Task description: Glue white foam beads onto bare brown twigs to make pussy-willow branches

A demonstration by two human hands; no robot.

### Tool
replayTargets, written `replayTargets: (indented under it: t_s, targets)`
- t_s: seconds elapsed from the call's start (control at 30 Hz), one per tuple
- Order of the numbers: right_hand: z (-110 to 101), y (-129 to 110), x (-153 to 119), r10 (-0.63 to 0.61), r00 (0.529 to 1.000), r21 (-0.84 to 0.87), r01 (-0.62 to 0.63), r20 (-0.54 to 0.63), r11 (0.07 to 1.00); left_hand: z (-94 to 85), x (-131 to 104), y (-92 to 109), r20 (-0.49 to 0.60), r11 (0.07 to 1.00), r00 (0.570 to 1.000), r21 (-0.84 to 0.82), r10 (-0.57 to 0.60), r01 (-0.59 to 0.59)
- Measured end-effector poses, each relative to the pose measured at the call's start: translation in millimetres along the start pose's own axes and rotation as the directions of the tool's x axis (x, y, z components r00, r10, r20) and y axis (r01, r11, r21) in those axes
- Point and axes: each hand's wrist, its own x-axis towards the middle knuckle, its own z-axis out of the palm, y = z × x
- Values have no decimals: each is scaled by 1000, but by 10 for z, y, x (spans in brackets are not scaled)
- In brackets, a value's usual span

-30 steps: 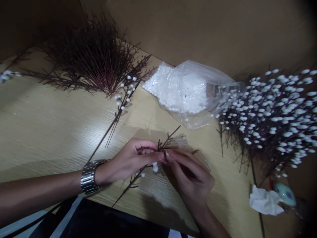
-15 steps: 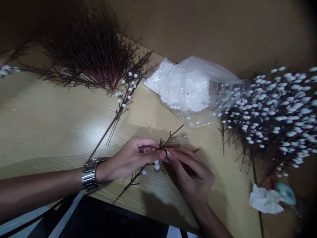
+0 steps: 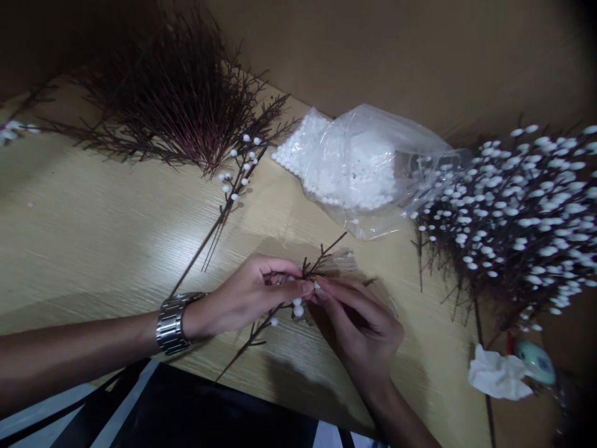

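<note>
My left hand, with a metal watch on its wrist, pinches a dark brown twig that runs diagonally below and above the fingers. A few white balls sit on its branches under the fingertips. Close against it, my right hand pinches a small white ball at the twig. The fingertips of both hands nearly touch, and they partly hide the middle of the twig.
Behind the hands lies a clear plastic bag of white balls. Bare dark twigs are heaped at the back left, and white-tipped twigs at the right. A finished-looking sprig lies left of centre; crumpled tissue is at the lower right.
Both hands hold almost the same pose. The left hand and the twig have shifted very slightly, and the white balls below the fingers sit a little further right.
</note>
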Motion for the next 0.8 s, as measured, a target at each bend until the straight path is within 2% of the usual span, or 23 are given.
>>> replayTargets:
  t_s: [0.2, 0.33, 0.5, 0.63, 0.73, 0.8]
  targets:
    - [-123, 7, 20, 104, 995, 27, -104, -6, 994, -6, 19, -24, 20, 1000, 1000, 6, -14, 14]
    - [-293, -60, 249, 168, 985, 107, -164, -27, 981, -12, -7, 5, 88, 998, 996, 60, -26, 21]
    - [-352, -248, 625, 157, 976, 123, -176, 151, 977, -6, -36, 22, 140, 993, 990, 116, -9, -7]
    - [-348, -298, 721, 197, 957, 124, -227, 213, 966, 16, -62, 79, 171, 978, 985, 202, 13, -48]
    - [-415, -300, 712, 169, 968, 133, -195, 187, 972, 42, -101, 120, 128, 960, 991, 273, 35, -69]
    - [-474, -309, 703, 151, 976, 117, -170, 157, 978, 50, -120, 99, 66, 960, 994, 261, 82, -97]
